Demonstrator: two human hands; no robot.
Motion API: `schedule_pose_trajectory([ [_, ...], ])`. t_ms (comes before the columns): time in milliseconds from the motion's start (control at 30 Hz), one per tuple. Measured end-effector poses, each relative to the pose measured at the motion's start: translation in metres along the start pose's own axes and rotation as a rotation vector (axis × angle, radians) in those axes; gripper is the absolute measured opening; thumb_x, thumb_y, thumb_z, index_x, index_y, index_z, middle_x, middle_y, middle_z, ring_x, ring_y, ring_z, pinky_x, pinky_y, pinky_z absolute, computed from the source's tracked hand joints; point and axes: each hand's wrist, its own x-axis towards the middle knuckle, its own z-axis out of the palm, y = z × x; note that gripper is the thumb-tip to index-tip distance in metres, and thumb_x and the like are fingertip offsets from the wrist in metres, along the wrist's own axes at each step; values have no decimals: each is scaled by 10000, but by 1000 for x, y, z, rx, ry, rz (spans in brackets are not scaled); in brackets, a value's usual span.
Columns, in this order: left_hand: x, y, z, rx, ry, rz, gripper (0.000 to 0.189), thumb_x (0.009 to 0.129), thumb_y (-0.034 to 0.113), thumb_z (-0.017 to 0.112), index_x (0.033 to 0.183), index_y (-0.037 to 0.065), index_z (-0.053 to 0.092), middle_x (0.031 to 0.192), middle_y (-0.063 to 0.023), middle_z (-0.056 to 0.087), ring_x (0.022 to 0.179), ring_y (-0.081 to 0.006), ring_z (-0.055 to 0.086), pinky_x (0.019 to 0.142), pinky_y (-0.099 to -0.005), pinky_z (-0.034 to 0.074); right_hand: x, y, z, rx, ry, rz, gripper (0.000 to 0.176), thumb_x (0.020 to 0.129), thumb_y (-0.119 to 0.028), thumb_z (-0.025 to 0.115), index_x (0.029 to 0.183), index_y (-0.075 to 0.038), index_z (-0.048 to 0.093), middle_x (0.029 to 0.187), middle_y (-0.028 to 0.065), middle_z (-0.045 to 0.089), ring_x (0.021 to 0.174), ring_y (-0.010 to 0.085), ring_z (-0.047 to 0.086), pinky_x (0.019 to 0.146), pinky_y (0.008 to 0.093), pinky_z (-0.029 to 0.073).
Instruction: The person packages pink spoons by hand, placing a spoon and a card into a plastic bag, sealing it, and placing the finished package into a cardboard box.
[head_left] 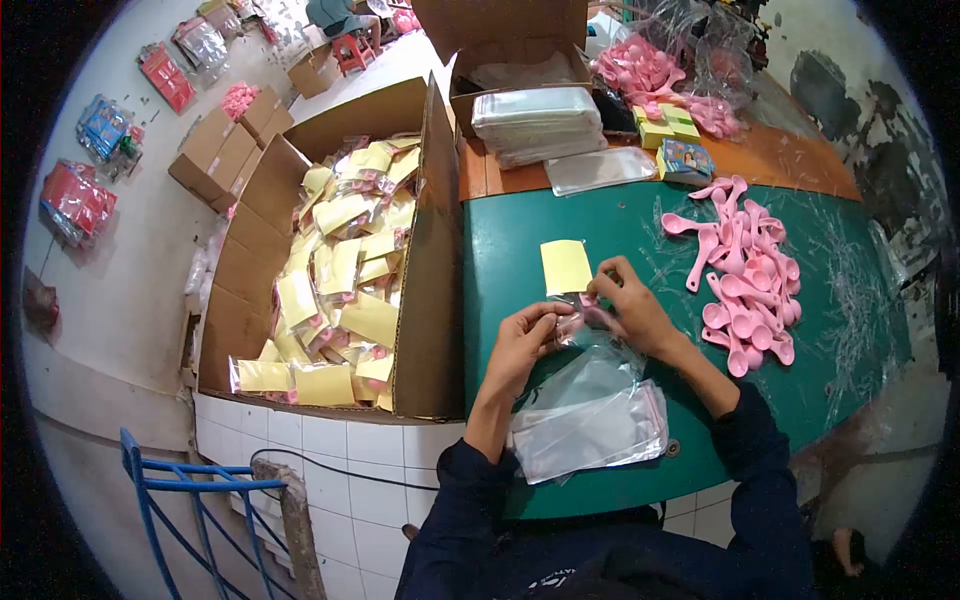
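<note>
Both hands work at a clear plastic bag [572,327] over the green table. A yellow card [567,267] stands out at the bag's far end, and a bit of pink shows by my right fingertips. My left hand [522,345] pinches the near left edge of the bag. On its right side, the fingers of my right hand [635,312] are closed at the bag. Just below my hands lies a loose stack of flat clear bags [595,430]. To the right of my right hand is a pile of pink spoons [745,275].
Left of the table stands a big cardboard box [437,270] full of bagged yellow cards. At the back are stacked clear bags [538,120], small card packs [685,160] and more pink spoons [640,70]. A blue metal rack [200,478] stands lower left. Far back, a person sits on a red stool [352,52].
</note>
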Motion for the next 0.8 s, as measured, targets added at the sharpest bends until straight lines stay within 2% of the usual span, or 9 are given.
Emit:
schedule_pose_trajectory([
  [67, 1, 0, -9, 109, -49, 8, 202, 911, 33, 407, 1052, 0, 548, 996, -75, 607, 917, -140, 614, 748, -223, 495, 2, 4, 0, 20, 39, -26, 268, 697, -13, 675, 930, -28, 543, 965, 137, 454, 848, 268, 550, 735, 338, 474],
  [133, 0, -3, -8, 236, -3, 120, 203, 880, 0, 442, 1066, 13, 522, 1006, -78, 597, 907, -156, 615, 736, -245, 508, -1, 8, 0, 69, 75, -54, 173, 715, 13, 647, 865, -18, 565, 944, 122, 466, 826, 240, 558, 716, 319, 471],
  [267, -2, -1, 3, 682, 35, 350, 291, 812, -56, 500, 1086, 37, 471, 980, -88, 577, 880, -192, 616, 693, -289, 535, -5, 11, -2, 309, -16, 97, 168, 719, -13, 658, 858, -3, 563, 953, 97, 464, 833, 188, 553, 719, 292, 472],
  [300, 1, -4, 5, 656, 77, 363, 246, 794, -24, 562, 1025, 35, 503, 936, -98, 563, 871, -209, 617, 664, -300, 545, -6, 13, -2, 356, -27, 109, 163, 727, -21, 659, 857, 0, 563, 952, 87, 465, 834, 172, 550, 718, 283, 471],
  [400, 3, -2, 1, 795, 162, 370, 159, 803, 33, 603, 946, 14, 536, 911, -102, 558, 859, -199, 617, 664, -302, 547, -7, 17, -1, 516, -33, 186, 142, 762, -56, 659, 852, 0, 565, 947, 56, 471, 824, 132, 543, 717, 260, 470],
  [533, 6, -8, -2, 679, 196, 363, 138, 803, 83, 638, 879, -2, 560, 887, -99, 567, 814, -179, 618, 638, -287, 538, -8, 24, 5, 722, -58, 352, 130, 816, -110, 638, 866, -12, 567, 923, 26, 491, 784, 98, 537, 722, 243, 472],
  [633, 7, -8, 0, 687, 198, 337, 133, 811, 94, 635, 870, -6, 571, 838, -83, 593, 776, -151, 618, 632, -270, 520, -8, 26, 7, 650, -78, 393, 120, 844, -112, 605, 872, -7, 554, 887, 45, 548, 753, 102, 569, 712, 247, 490],
  [700, 8, -8, 1, 705, 215, 279, 127, 820, 100, 630, 872, -7, 586, 801, -62, 623, 754, -115, 617, 648, -253, 498, -7, 23, 8, 745, -77, 453, 119, 865, -101, 571, 880, 10, 533, 860, 74, 578, 736, 127, 604, 684, 258, 514],
  [800, 12, -11, 0, 737, 311, 190, 149, 811, 128, 644, 850, -10, 601, 775, -69, 647, 696, -117, 624, 638, -245, 492, -6, 17, 12, 850, -52, 525, 106, 890, -79, 522, 887, 25, 500, 826, 106, 601, 715, 167, 636, 639, 274, 544],
])
